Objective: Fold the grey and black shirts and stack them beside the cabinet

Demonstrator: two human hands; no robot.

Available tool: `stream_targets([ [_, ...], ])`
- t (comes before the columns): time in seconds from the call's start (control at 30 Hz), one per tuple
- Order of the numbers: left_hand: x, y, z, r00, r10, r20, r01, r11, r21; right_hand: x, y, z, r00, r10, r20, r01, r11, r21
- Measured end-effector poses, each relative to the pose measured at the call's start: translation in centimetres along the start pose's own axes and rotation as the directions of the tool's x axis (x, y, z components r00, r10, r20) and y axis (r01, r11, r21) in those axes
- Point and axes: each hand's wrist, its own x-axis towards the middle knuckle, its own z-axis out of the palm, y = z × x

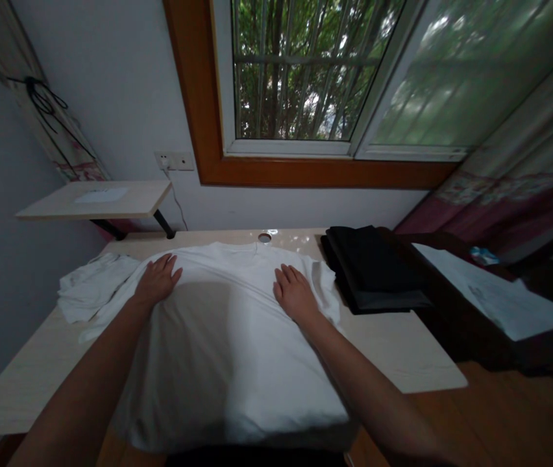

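Note:
A white T-shirt (257, 337) lies spread over the desk, its collar toward the wall and its lower hem hanging over the near edge. My left hand (158, 279) rests on the shirt's left shoulder area, fingers stretched out. On the right side of the chest my right hand (296, 292) lies flat, palm down, fingers extended. Slight creases run across the cloth between the two hands. Beside my left hand is a crumpled white cloth (94, 285), partly behind the shirt's left sleeve.
A pale wooden desk (393, 350) carries folded black cloth (374, 266) at the right. At the back left stands a small raised shelf (96, 198) with paper on it. Farther right, a white sheet (495, 292) lies on a dark surface. A window (315, 78) is ahead.

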Motion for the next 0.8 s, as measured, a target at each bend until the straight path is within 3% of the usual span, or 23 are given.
stream_targets([
  [0.27, 1.4, -2.8, 1.4, 0.993, 0.116, -0.030, -0.116, 0.993, -0.003, -3.8, -5.1, -0.8, 0.993, 0.103, -0.052, -0.103, 0.995, 0.003],
  [0.4, 1.6, -3.4, 1.9, 0.990, 0.136, -0.043, -0.136, 0.991, -0.005, -4.4, -6.0, -0.7, 0.993, 0.101, -0.062, -0.100, 0.995, 0.019],
  [0.8, -0.9, -1.8, 0.0, 0.997, 0.074, -0.016, -0.074, 0.997, 0.008, 2.0, 1.4, 0.3, 1.000, 0.005, -0.016, -0.005, 1.000, 0.030],
])
